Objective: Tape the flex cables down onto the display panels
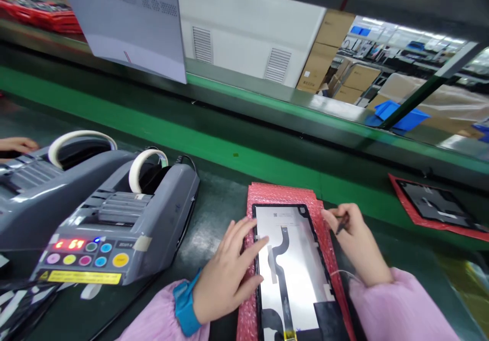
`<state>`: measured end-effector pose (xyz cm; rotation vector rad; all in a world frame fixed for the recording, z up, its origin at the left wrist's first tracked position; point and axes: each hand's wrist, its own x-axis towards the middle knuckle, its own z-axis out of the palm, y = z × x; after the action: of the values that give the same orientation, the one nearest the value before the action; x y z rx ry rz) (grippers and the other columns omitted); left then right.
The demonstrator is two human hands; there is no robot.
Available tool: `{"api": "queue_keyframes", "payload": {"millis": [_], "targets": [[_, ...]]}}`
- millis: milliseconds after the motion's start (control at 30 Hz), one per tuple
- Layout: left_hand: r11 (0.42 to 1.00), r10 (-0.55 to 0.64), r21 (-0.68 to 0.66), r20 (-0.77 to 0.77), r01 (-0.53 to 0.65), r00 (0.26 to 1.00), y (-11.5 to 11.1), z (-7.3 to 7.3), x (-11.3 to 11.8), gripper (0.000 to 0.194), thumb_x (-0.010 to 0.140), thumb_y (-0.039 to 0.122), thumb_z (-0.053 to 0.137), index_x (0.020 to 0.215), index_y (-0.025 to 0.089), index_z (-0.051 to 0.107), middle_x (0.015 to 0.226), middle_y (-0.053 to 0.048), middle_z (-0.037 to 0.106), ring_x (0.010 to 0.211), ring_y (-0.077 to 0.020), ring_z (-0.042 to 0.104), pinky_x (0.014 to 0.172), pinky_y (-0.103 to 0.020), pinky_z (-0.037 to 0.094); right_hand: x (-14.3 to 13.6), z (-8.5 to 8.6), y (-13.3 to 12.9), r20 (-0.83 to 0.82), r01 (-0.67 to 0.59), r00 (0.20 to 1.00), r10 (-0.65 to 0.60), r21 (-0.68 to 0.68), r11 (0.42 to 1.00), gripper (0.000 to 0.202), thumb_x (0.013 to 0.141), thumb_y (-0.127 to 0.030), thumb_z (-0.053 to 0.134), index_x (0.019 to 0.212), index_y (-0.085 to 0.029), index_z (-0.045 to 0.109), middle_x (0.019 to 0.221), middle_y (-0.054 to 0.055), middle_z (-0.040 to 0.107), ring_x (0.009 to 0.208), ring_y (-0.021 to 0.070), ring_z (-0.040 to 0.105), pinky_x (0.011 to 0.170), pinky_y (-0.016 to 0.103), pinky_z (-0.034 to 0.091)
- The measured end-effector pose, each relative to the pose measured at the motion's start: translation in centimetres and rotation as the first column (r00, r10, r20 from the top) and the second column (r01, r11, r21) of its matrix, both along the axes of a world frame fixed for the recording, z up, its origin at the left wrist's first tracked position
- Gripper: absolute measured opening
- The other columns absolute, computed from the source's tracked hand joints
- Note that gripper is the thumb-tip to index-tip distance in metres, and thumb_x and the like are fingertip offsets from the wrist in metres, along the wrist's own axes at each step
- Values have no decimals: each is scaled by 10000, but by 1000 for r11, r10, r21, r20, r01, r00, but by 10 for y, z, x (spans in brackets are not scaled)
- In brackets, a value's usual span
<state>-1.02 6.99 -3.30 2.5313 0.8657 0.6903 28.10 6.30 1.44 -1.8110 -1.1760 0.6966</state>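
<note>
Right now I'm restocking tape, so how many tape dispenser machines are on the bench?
2. One tape dispenser with coloured buttons stands left of the left hand; a second dispenser sits behind it at the left edge. More may lie out of frame.

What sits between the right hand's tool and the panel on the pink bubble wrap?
Nothing visible. The right hand holds a thin dark tool beside the panel's upper right edge, with only pink bubble wrap between. The left hand already rests its fingertips on the panel's left side.
</note>
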Motion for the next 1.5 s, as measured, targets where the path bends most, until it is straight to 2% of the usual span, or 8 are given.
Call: {"api": "queue_keyframes", "payload": {"millis": [100, 200, 367, 567, 867, 1033, 1267, 1500], "targets": [[996, 8, -91, -43, -12, 999, -2, -10, 4, 810, 987, 394, 580, 1596, 194, 84, 1663, -254, 66, 1525, -439, 120, 1144, -692, 287, 35, -14, -12, -15, 100, 994, -104, -176, 979, 537, 652, -680, 778, 759, -284, 431, 692, -15, 645, 677, 250, 689, 594, 377, 561], [994, 13, -106, -68, -20, 998, -9, -17, 16, 873, 983, 354, 593, 1608, 222, -1, 1682, -232, -43, 1530, -441, 92, 1155, -689, 272, 44, -30, -29, -242, -27, 968, -60, -342, 939, 592, 642, -732, 766, 764, -277, 407, 712, -13, 670, 671, 243, 711, 595, 378, 578], [998, 58, -19, -64, -60, 996, -20, -21, 30, 868, 954, 213, 587, 1613, 235, 23, 1664, -195, -198, 1518, -484, 66, 1135, -724, 272, 20, -25, -41, -233, -113, 970, 66, -194, 974, 520, 637, -623, 845, 725, -258, 485, 630, -72, 547, 576, 145, 543, 571, 278, 496], [999, 35, 1, -64, -35, 997, -18, -21, 28, 827, 943, 229, 602, 1600, 231, 101, 1679, -191, -147, 1520, -481, 70, 1131, -726, 276, -1, -6, -40, -311, -91, 950, 20, -215, 972, 560, 610, -623, 842, 716, -261, 429, 669, -60, 533, 622, 162, 512, 596, 277, 457], [999, 8, -34, -28, -9, 1000, -17, -18, 22, 646, 1032, 316, 489, 1580, 193, 171, 1688, -186, -104, 1532, -442, 60, 1150, -702, 254, -14, -14, -38, -326, -23, 945, 13, -29, 999, 491, 791, -572, 757, 908, -296, 368, 797, -81, 470, 669, 143, 461, 606, 243, 408], [993, 32, -113, 41, -27, 999, -17, -26, 17, 623, 1048, 373, 445, 1585, 220, 167, 1691, -177, -91, 1522, -444, 135, 1116, -671, 352, -19, -13, -23, -291, 34, 954, -75, -145, 989, 460, 818, -643, 683, 924, -299, 397, 759, -72, 506, 630, 159, 519, 569, 265, 448], [977, 10, -203, 323, 59, 946, -7, -67, 17, 791, 981, 554, 519, 1607, 282, 119, 1696, -145, -101, 1519, -470, 100, 1148, -668, 285, -21, -20, -2, -398, -14, 917, -21, -85, 996, 598, 642, -565, 859, 924, -284, 412, 719, -83, 604, 610, 178, 620, 593, 303, 523], [863, 291, -503, 577, 51, 763, 8, -71, 11, 664, 953, 540, 599, 1538, 330, 366, 1681, -81, 200, 1542, -370, 137, 1215, -559, 218, 22, 27, 106, -303, 76, 952, -44, 96, 992, 543, 645, -492, 887, 950, -241, 515, 763, -47, 694, 678, 193, 675, 632, 291, 547]]}}
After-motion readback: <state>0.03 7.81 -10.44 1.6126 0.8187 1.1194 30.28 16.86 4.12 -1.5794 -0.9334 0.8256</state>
